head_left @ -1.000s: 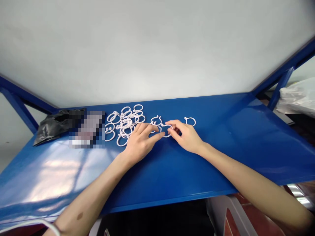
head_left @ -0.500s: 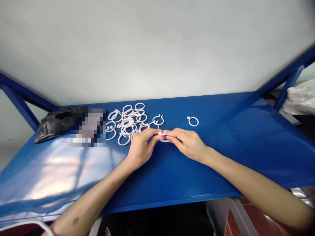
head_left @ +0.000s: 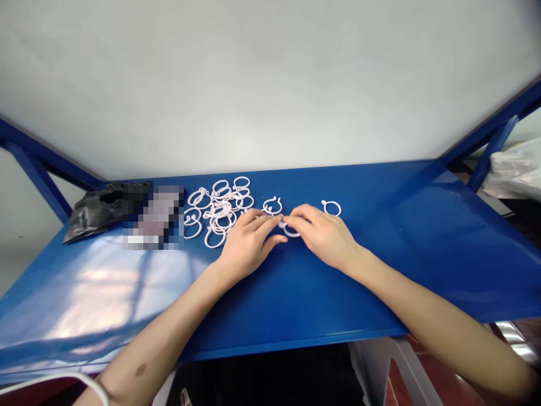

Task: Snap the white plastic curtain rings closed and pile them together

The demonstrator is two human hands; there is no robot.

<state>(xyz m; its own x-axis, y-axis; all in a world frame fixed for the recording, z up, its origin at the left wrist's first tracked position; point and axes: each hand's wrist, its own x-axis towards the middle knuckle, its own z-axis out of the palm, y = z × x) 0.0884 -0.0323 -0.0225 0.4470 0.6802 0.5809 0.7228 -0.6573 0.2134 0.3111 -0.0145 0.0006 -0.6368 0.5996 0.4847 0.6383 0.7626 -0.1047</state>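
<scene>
Both my hands meet over a white plastic ring (head_left: 291,231) lying on the blue table (head_left: 380,270). My right hand (head_left: 327,237) pinches the ring with curled fingers. My left hand (head_left: 249,245) rests beside it, its fingers stretched toward the ring and touching its left end. Left of my hands lies a heap of several white rings (head_left: 220,211). One open ring (head_left: 271,206) sits just behind my fingers, and a single closed ring (head_left: 331,208) lies behind my right hand.
A black plastic bag (head_left: 99,211) and a blurred packet (head_left: 154,217) lie at the table's back left. A white wall stands close behind. Blue frame struts rise at both ends, and a white bag (head_left: 513,169) sits at far right.
The ring was lifted between both hands' fingertips half a second ago. Now it is back down on the table, a little farther away, with my left fingers flattened beside it.
</scene>
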